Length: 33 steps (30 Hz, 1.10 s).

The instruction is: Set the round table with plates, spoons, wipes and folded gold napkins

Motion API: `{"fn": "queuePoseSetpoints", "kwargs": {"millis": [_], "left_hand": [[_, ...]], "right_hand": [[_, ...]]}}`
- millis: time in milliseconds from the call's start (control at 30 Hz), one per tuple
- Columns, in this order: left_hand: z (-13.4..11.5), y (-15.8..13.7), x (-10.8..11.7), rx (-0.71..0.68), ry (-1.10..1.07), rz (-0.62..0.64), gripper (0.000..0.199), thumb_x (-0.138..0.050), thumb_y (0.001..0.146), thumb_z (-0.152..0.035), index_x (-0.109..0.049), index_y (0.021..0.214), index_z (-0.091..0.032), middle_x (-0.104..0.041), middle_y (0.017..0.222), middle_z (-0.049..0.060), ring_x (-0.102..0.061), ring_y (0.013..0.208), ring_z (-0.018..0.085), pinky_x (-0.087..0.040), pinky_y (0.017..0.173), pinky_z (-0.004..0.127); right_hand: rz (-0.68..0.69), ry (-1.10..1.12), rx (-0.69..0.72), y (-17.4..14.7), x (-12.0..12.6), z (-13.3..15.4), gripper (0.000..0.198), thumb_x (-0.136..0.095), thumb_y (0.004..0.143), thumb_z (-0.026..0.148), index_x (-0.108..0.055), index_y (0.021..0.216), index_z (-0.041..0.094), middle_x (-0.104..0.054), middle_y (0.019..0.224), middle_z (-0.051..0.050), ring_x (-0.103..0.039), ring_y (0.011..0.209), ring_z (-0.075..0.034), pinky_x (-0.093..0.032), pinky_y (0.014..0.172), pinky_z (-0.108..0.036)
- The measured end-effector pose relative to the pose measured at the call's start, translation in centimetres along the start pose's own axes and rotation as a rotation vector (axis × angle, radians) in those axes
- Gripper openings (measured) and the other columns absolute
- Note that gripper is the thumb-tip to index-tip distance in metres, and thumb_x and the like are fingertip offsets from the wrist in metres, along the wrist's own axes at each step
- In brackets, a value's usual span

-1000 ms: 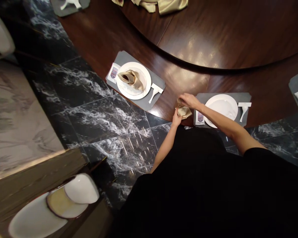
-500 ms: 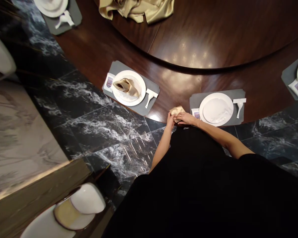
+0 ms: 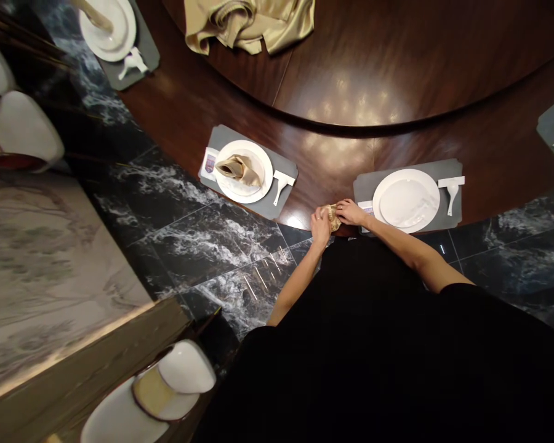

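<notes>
Between my hands, at the table's near edge, is a gold napkin (image 3: 333, 218), gathered into a small bundle. My left hand (image 3: 321, 225) grips its left side, with the fingers curled over it. From the right, my right hand (image 3: 351, 212) pinches the napkin's other side. Just right of my hands lies a grey placemat (image 3: 455, 206) with a white plate (image 3: 406, 200) and a white spoon (image 3: 452, 195) on a rest. To the left, a folded gold napkin (image 3: 244, 170) stands on another white plate (image 3: 242, 194).
A heap of gold cloth (image 3: 253, 24) lies on the raised round turntable (image 3: 373, 74) of the dark wooden table (image 3: 323, 160). Further place settings sit at the far left and right. White chairs (image 3: 187, 367) stand behind on the left, over a dark marble floor (image 3: 189, 215).
My hands have moved slightly apart on the napkin, which looks more bunched now than flat. The camera view has shifted a little.
</notes>
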<state>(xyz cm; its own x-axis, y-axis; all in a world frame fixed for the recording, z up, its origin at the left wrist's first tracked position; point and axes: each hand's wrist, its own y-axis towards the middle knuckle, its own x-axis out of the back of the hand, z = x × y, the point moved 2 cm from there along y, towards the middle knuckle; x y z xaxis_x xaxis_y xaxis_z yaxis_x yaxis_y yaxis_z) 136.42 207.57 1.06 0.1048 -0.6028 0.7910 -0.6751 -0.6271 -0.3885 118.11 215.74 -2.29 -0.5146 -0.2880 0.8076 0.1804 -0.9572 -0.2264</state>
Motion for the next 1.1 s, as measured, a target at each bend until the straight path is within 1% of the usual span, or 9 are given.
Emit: {"fn": "queuePoseSetpoints", "kwargs": {"millis": [100, 200, 367, 467, 600, 733, 800, 967, 1100], "left_hand": [[0.2, 0.4, 0.2, -0.269, 0.087, 0.213, 0.046, -0.049, 0.109, -0.013, -0.067, 0.151, -0.021, -0.056, 0.168, 0.02, -0.053, 0.146, 0.036, -0.049, 0.123, 0.051], [1.0, 1.5, 0.3, -0.399, 0.13, 0.324, 0.049, -0.047, 0.108, -0.011, -0.068, 0.152, -0.019, -0.056, 0.169, 0.02, -0.052, 0.145, 0.036, -0.05, 0.123, 0.053], [1.9, 3.0, 0.2, -0.443, 0.172, 0.446, 0.05, -0.051, 0.11, -0.019, -0.066, 0.157, -0.02, -0.053, 0.17, 0.018, -0.051, 0.147, 0.035, -0.055, 0.115, 0.047], [1.8, 3.7, 0.1, -0.411, 0.202, 0.505, 0.049, -0.054, 0.11, -0.022, -0.068, 0.156, -0.019, -0.054, 0.166, 0.019, -0.055, 0.142, 0.035, -0.056, 0.108, 0.042], [1.6, 3.8, 0.7, -0.418, 0.208, 0.476, 0.055, -0.056, 0.105, -0.018, -0.067, 0.159, -0.02, -0.056, 0.161, 0.018, -0.054, 0.141, 0.033, -0.055, 0.109, 0.04], [2.0, 3.4, 2.9, -0.424, 0.211, 0.328, 0.032, -0.063, 0.101, -0.018, -0.083, 0.126, -0.018, -0.055, 0.158, 0.018, -0.049, 0.143, 0.034, -0.048, 0.122, 0.043], [2.3, 3.3, 4.2, -0.379, 0.205, 0.278, 0.028, -0.06, 0.103, -0.018, -0.085, 0.116, -0.018, -0.056, 0.153, 0.017, -0.052, 0.137, 0.033, -0.048, 0.119, 0.043], [2.2, 3.9, 6.0, -0.278, 0.128, 0.32, 0.03, -0.056, 0.108, -0.021, -0.085, 0.116, -0.021, -0.068, 0.127, 0.015, -0.06, 0.124, 0.03, -0.05, 0.108, 0.038], [1.8, 3.9, 5.8, -0.178, 0.004, 0.315, 0.028, -0.061, 0.106, -0.022, -0.086, 0.119, -0.023, -0.072, 0.135, 0.012, -0.065, 0.124, 0.031, -0.051, 0.108, 0.037]], "right_hand": [[0.035, -0.091, 0.037, -0.4, -1.0, 0.3, 0.039, -0.069, 0.096, 0.021, -0.078, 0.133, 0.013, -0.071, 0.146, -0.023, -0.056, 0.145, -0.037, -0.034, 0.13, -0.061], [0.016, -0.17, 0.082, -0.8, -1.8, 0.5, 0.047, -0.074, 0.093, 0.019, -0.075, 0.14, 0.015, -0.066, 0.156, -0.022, -0.052, 0.152, -0.038, -0.03, 0.135, -0.068], [0.001, -0.248, 0.219, -1.5, -3.0, 1.0, 0.024, -0.073, 0.098, 0.02, -0.082, 0.121, 0.02, -0.075, 0.142, -0.015, -0.057, 0.146, -0.033, -0.032, 0.135, -0.067], [0.006, -0.272, 0.22, -1.7, -3.2, 1.5, 0.021, -0.064, 0.103, 0.015, -0.082, 0.113, 0.019, -0.08, 0.127, -0.014, -0.062, 0.138, -0.03, -0.035, 0.134, -0.063], [0.008, -0.15, 0.162, -1.5, -2.7, 2.0, 0.022, -0.062, 0.105, 0.02, -0.081, 0.114, 0.015, -0.08, 0.121, -0.016, -0.065, 0.13, -0.031, -0.035, 0.134, -0.062], [-0.032, -0.023, 0.011, -0.4, -1.3, 2.9, 0.033, -0.055, 0.108, 0.027, -0.078, 0.126, 0.011, -0.078, 0.132, -0.022, -0.062, 0.135, -0.035, -0.029, 0.136, -0.065], [-0.034, -0.012, -0.088, 0.8, -0.7, 3.4, 0.035, -0.052, 0.109, 0.027, -0.077, 0.126, 0.009, -0.078, 0.132, -0.024, -0.061, 0.135, -0.037, -0.026, 0.135, -0.067], [0.042, -0.029, -0.174, 4.7, 0.0, 4.2, 0.036, -0.044, 0.109, 0.022, -0.074, 0.122, 0.006, -0.079, 0.123, -0.026, -0.065, 0.122, -0.039, -0.032, 0.127, -0.063], [-0.048, 0.033, -0.147, 6.6, 0.4, 3.4, 0.03, -0.045, 0.11, 0.02, -0.066, 0.129, 0.008, -0.079, 0.119, -0.023, -0.07, 0.108, -0.033, -0.039, 0.117, -0.049]]}}
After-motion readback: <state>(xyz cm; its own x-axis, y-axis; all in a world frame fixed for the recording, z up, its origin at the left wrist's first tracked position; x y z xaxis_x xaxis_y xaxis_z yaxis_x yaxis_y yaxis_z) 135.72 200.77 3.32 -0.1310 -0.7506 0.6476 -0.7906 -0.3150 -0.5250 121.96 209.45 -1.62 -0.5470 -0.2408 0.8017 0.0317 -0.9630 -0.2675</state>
